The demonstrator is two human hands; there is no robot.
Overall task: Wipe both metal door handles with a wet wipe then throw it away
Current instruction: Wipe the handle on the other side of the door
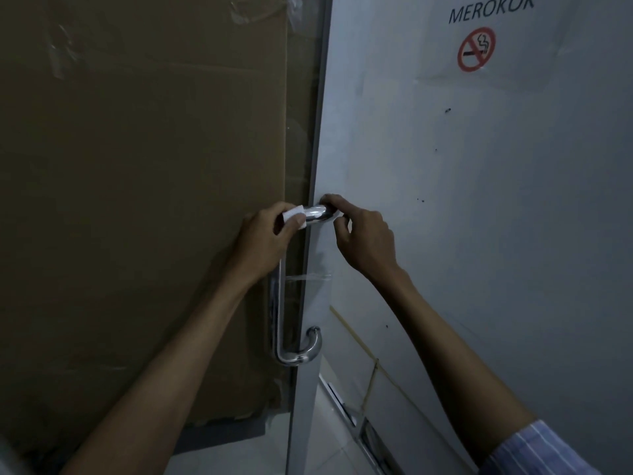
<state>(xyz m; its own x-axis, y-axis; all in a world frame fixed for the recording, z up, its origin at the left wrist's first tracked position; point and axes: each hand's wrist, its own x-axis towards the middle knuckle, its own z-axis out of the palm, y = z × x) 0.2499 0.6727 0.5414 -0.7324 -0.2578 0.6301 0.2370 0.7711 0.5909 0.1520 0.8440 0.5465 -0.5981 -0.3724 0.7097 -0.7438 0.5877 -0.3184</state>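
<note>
The left hand [265,234] pinches a white wet wipe [293,216] between thumb and curled fingers, pressing it round the top bend of a metal door handle [279,320]. The right hand [359,234] curls its fingers over the same top bar where it meets the door, with a little white showing beneath them; whether this is part of the wipe cannot be told. The handle is a polished tube shaped like a tall U laid on its side: its long axis runs vertically down the edge of the glass door [301,132], and its two short ends turn right toward the door, the upper one under the hands, the lower one curving in near the bottom. The left forearm crosses in front of the upper part of the vertical bar and hides it. Behind the glass stands a large sheet of brown cardboard [137,200] with patches of clear tape. To the right lies a pale wall [496,217] bearing a no-smoking sign [476,49] under the word MEROKOK. A yellowish cord [368,358] runs along the wall's lower part. A striped sleeve [534,450] covers the right upper arm.
</note>
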